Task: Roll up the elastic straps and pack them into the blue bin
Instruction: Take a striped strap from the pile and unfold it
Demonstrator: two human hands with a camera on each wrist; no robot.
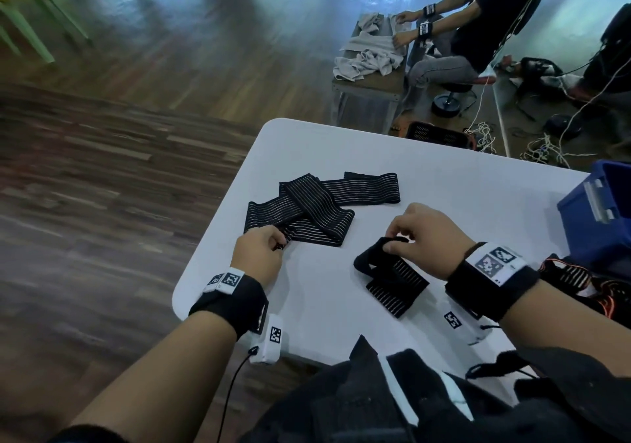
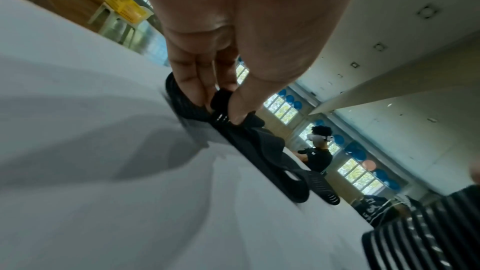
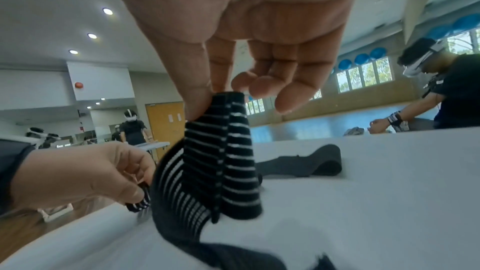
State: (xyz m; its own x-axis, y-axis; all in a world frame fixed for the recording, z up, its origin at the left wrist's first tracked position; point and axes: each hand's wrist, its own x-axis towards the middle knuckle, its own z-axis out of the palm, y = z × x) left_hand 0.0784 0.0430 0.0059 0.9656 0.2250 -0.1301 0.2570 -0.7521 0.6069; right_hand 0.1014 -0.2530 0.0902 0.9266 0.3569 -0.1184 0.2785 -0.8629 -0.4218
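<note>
The right hand pinches, between thumb and forefinger, the folded end of a black elastic strap with thin white stripes, lifting it off the white surface; the other fingers hang loosely curled and grip nothing. The left hand pinches the near end of a second striped black strap, part of a loose crossed pile of straps lying flat further along the surface. The blue plastic bin stands at the right edge of the surface, well apart from both straps; its interior is not visible.

Risks, as judged:
- The right-hand grip is a fingertip pinch on slack, springy fabric; the fold could slip out and fall open, so that rolling has to begin again.
- With each hand on a different strap, neither strap has two-handed tension; a roll begun so is likely to be loose and uneven.
- A pull by the left hand could drag the crossed pile toward the near edge, where a strap might slide off.
- An unsecured roll may spring open in the bin.
</note>
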